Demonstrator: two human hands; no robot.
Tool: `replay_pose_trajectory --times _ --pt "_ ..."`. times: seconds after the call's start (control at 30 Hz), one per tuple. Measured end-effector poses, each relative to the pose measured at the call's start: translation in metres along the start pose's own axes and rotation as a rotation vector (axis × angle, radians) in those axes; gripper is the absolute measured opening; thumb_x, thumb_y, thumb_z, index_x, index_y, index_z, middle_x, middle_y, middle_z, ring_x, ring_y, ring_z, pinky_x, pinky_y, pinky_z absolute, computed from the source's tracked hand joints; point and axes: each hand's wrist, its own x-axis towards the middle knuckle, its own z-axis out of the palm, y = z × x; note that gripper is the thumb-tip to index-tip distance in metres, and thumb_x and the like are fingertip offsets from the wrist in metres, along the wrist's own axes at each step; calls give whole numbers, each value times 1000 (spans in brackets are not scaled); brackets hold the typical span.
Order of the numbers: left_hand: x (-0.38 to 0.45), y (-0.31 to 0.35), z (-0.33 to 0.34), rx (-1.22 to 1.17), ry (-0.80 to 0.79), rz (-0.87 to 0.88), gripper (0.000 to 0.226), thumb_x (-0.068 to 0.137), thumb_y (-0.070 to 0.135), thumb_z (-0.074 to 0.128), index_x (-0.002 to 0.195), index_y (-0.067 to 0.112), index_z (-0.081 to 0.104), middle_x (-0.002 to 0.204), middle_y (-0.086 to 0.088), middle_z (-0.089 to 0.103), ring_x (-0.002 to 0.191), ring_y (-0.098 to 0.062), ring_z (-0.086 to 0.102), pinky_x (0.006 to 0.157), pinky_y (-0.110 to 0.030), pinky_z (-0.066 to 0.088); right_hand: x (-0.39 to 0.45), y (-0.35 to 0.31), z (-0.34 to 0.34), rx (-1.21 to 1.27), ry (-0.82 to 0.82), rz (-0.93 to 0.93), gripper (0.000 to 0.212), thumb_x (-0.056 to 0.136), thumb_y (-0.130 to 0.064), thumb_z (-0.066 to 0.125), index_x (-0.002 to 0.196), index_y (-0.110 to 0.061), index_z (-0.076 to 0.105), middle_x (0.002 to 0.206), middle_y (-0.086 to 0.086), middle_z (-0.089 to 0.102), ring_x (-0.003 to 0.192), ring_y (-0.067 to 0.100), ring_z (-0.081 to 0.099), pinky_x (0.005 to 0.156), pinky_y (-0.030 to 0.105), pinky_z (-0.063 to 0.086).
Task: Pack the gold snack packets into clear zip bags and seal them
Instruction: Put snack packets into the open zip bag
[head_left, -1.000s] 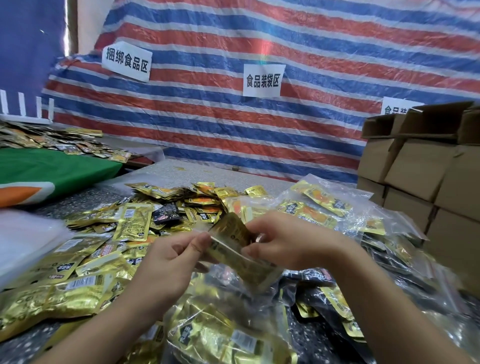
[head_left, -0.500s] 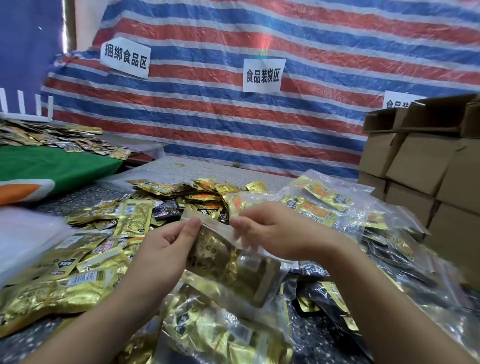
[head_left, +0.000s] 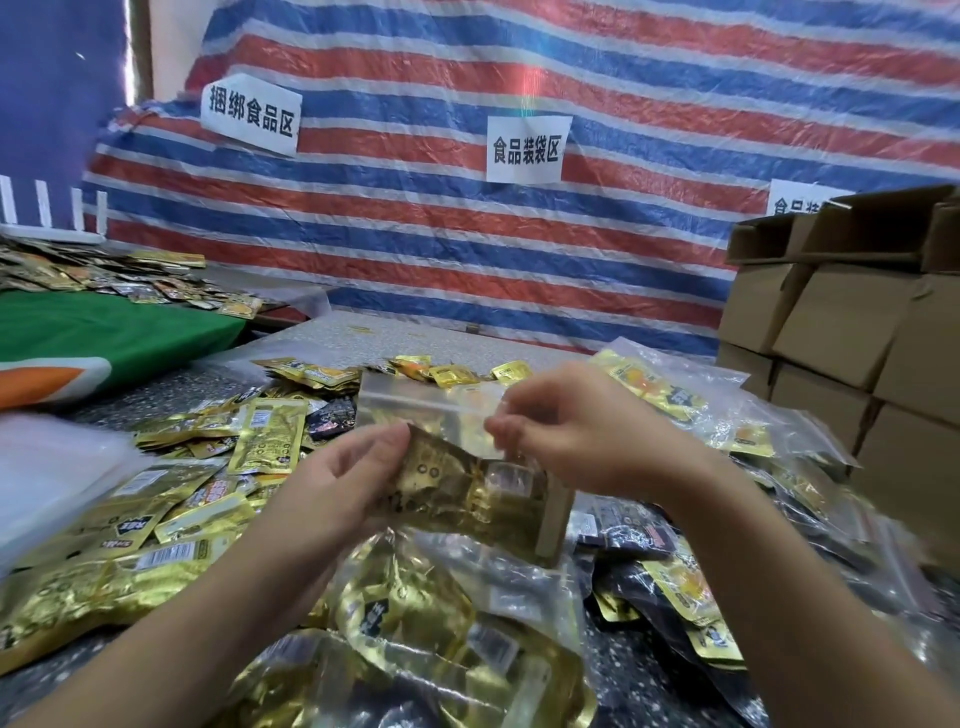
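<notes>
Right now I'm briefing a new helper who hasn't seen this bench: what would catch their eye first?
First, the two hands mid-frame: the left hand and right hand hold up a clear zip bag with a gold packet inside. Next, the spread of loose gold packets across the table to the left. Behind hangs a red, white and blue striped tarp, with stacked cardboard boxes at right.

Two bare forearms enter from the bottom edge, no sleeves visible up to the frame border. Left hand (head_left: 332, 483) and right hand (head_left: 587, 441): no gloves, rings, watch or bands seen. Fingernails short and unpainted where they show. No marks or coverings on wrists. Rest of the person out of view.
</notes>
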Motion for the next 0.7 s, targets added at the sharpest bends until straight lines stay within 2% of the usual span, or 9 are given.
replay_pose_trajectory --times 0.03,0.1,0.17,0.2,0.27,0.37,0.47,0.6,0.7 --pt "-1 -2 0 77 -43 -38 55 75 59 63 104 13 71 98 -8 76 86 -20 74 68 -31 57 -1 0 -5 35 38 0 28 96 -24 63 68 -23 67 62 -3 67 54 10 57 55 24 48" --pt "-3 -6 2 180 -107 -97 61 69 76 65 97 23 76 100 2 77 95 -16 72 82 -35 51 -4 2 -16 82 120 -23 23 95 -18 64 74 -13 71 66 3 71 61 15 67 64 28 54" --pt "-6 -8 5 227 -117 -112 46 64 77 64 84 38 77 94 14 76 96 -5 69 86 -30 47 -7 5 -25 89 190 -36 23 95 -17 64 75 -10 71 66 3 71 61 14 68 64 27 55" --pt "-7 -8 6 253 -137 -103 34 67 71 66 83 43 76 93 16 76 93 -2 69 85 -28 47 -8 6 -27 84 210 -33 23 95 -18 64 74 -11 71 66 2 71 60 11 67 63 25 55" --pt "-8 -8 7 293 -202 -81 23 78 60 71 88 39 75 94 7 77 89 -7 72 80 -27 50 -9 6 -30 60 237 -24 22 95 -20 64 74 -13 71 66 -2 71 59 9 66 60 23 54" --pt "-9 -5 4 274 -229 -40 12 80 41 71 86 31 76 91 -2 77 84 -14 73 70 -22 52 -9 5 -28 -1 261 -16 22 95 -26 65 75 -17 71 65 -2 69 62 13 65 63 34 55" --pt "-8 -5 3 246 -232 -30 15 77 28 78 92 26 76 97 -10 76 89 -25 74 75 -32 58 -7 2 -24 -31 288 -27 24 95 -29 65 78 -13 71 68 3 68 67 21 64 69 47 55" --pt "-7 -5 8 194 -120 52 19 65 20 73 83 23 79 86 -13 77 75 -22 75 60 -25 57 -7 -2 -19 -37 321 -48 27 96 -30 63 82 -9 71 72 7 68 70 26 63 70 50 54" --pt "-7 -3 10 184 -89 116 16 67 21 71 80 25 79 79 -10 76 67 -19 74 53 -21 54 -7 -3 -20 -24 330 -48 27 96 -30 62 82 -9 71 71 9 67 70 28 63 69 52 53"
